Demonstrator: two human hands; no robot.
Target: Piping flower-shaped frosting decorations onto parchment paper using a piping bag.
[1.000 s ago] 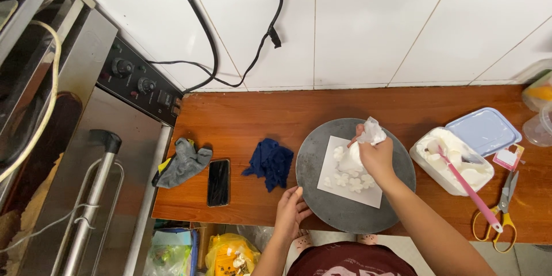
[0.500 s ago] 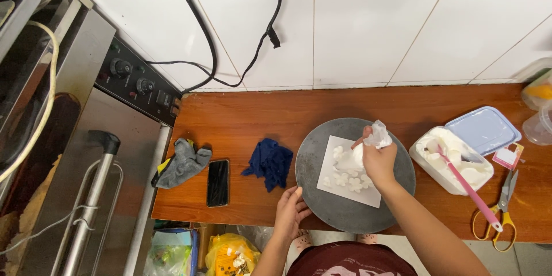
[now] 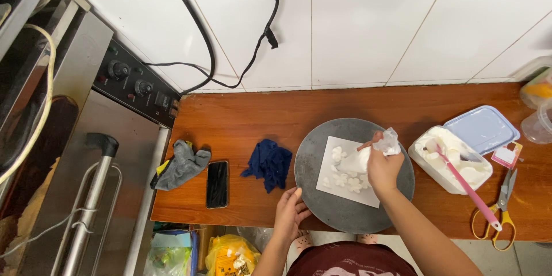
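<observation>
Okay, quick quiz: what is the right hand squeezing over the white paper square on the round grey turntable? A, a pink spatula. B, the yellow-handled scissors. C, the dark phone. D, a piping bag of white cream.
D: the right hand grips a piping bag with its tip over the paper square, while the spatula, scissors and phone lie untouched on the counter.

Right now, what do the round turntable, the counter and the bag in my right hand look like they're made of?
Round turntable: probably metal or stone, flat matte grey; the look leaves it open.
Counter: looks like wood, reddish-brown with visible grain and a soft sheen.
Piping bag, gripped by the right hand: thin clear plastic, crinkled at the twisted top, white filling showing through.
</observation>
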